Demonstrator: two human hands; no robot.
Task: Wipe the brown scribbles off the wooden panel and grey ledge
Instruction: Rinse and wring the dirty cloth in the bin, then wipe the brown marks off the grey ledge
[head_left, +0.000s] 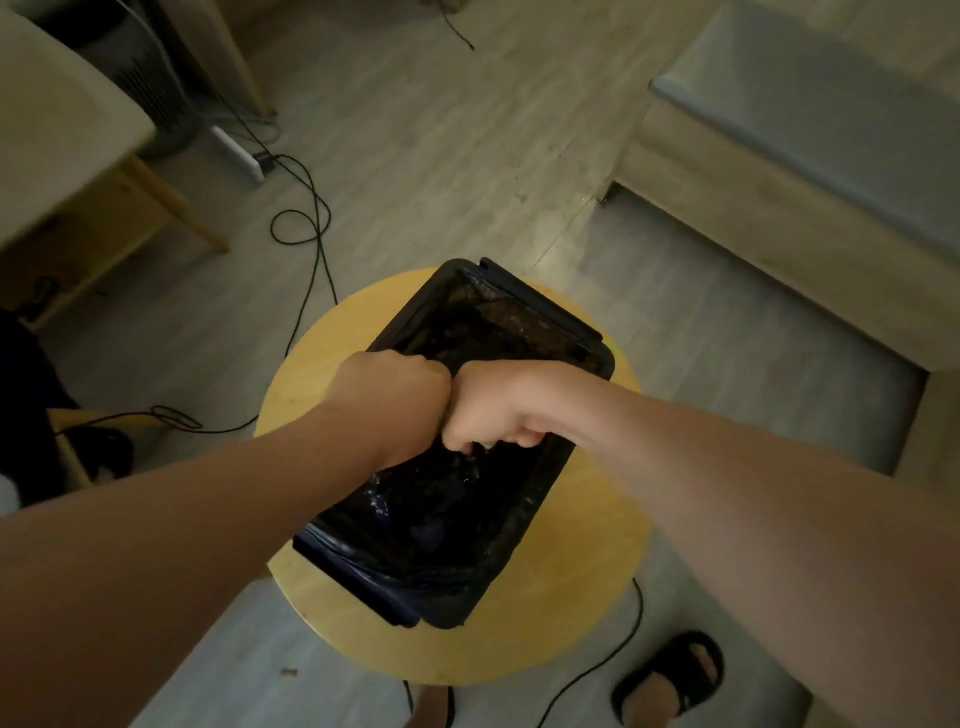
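Observation:
Both my fists are clenched side by side over a dark rectangular basin of murky water. My left hand and my right hand press knuckle to knuckle. They grip a wet cloth, of which only a small pale bit shows under my right fingers. The basin stands on a round yellow stool. The wooden panel and the grey ledge above it lie at the upper right, well away from my hands. In this dim light no scribbles can be made out on them.
Black cables loop over the grey floor left of the stool, near a white power strip. A wooden table leg stands at the left. My sandalled foot is by the stool's lower right.

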